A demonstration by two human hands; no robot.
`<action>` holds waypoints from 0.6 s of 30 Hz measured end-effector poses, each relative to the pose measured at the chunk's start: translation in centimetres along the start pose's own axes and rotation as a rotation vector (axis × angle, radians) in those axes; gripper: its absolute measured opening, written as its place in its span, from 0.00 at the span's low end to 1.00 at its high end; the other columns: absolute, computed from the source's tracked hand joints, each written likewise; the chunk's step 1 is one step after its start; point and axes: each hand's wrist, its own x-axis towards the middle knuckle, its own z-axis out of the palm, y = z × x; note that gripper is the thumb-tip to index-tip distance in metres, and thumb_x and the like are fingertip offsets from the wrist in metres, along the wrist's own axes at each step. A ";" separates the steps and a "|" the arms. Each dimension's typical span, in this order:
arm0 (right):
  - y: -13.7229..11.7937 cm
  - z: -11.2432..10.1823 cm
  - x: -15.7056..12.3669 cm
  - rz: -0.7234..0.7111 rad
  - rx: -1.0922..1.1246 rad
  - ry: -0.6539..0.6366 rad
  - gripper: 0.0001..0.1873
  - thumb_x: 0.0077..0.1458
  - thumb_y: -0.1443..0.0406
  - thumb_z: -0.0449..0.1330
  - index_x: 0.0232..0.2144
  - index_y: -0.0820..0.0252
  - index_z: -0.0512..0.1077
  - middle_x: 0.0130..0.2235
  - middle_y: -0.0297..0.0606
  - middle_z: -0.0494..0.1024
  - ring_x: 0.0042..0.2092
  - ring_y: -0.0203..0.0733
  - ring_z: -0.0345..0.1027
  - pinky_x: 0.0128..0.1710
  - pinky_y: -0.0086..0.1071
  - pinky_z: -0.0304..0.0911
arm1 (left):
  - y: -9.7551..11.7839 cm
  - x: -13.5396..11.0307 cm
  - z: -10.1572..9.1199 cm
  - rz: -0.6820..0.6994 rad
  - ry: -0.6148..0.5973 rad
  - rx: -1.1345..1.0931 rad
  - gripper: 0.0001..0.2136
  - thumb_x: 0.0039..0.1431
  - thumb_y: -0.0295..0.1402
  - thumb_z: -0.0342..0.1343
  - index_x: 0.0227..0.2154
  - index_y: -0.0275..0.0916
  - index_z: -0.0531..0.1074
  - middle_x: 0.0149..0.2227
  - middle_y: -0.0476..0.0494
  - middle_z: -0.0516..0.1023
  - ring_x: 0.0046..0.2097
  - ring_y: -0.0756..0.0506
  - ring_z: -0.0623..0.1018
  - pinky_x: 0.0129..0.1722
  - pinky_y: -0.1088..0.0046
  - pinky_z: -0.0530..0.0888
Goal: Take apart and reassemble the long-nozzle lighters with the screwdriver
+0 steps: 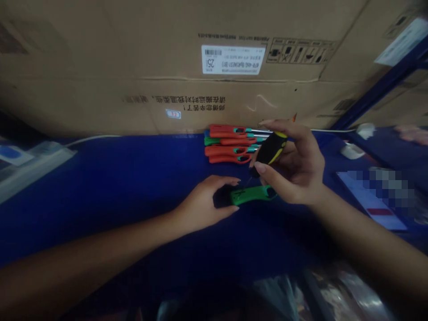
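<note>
My right hand (pixel 297 165) is closed round the black and yellow handle of a screwdriver (pixel 270 149), its thin shaft slanting down toward a green long-nosed lighter (pixel 249 195). That lighter lies on the blue surface, its far end hidden behind my right hand. My left hand (pixel 209 200) is at the lighter's left end, thumb and fingers apart on either side of it; I cannot tell whether they touch it. Just beyond my hands lies a pile of red lighters (pixel 225 151) with metal tubes, and another green lighter (pixel 211 141) shows among them.
A large cardboard box (pixel 133 53) stands along the back of the blue tabletop (pixel 117 178). A white object (pixel 36 165) lies at the left, a white sheet (pixel 371 200) at the right. Near the right edge are a small white item (pixel 352 151) and a blue metal post (pixel 377 80).
</note>
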 end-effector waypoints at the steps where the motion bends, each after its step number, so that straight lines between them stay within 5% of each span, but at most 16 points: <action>1: 0.1 -0.1 -0.1 -0.015 -0.015 -0.001 0.35 0.53 0.70 0.65 0.61 0.49 0.61 0.60 0.42 0.70 0.34 0.36 0.75 0.19 0.25 0.69 | -0.1 0.0 0.0 0.002 -0.002 0.002 0.24 0.51 0.29 0.67 0.52 0.42 0.71 0.53 0.42 0.77 0.55 0.41 0.76 0.59 0.57 0.71; 13: 0.1 0.2 -0.4 -0.061 -0.103 -0.022 0.35 0.53 0.69 0.64 0.61 0.43 0.61 0.59 0.37 0.71 0.31 0.36 0.74 0.19 0.28 0.72 | 0.2 0.0 -0.2 0.041 -0.031 0.042 0.20 0.53 0.28 0.67 0.50 0.41 0.72 0.50 0.44 0.79 0.52 0.43 0.77 0.56 0.58 0.72; 18: 0.1 0.4 -0.6 -0.089 -0.123 0.012 0.34 0.51 0.71 0.64 0.60 0.47 0.64 0.56 0.39 0.72 0.35 0.41 0.75 0.27 0.35 0.76 | 0.1 0.1 -0.2 0.065 -0.047 0.074 0.20 0.54 0.29 0.66 0.50 0.41 0.72 0.49 0.44 0.79 0.51 0.43 0.77 0.54 0.59 0.73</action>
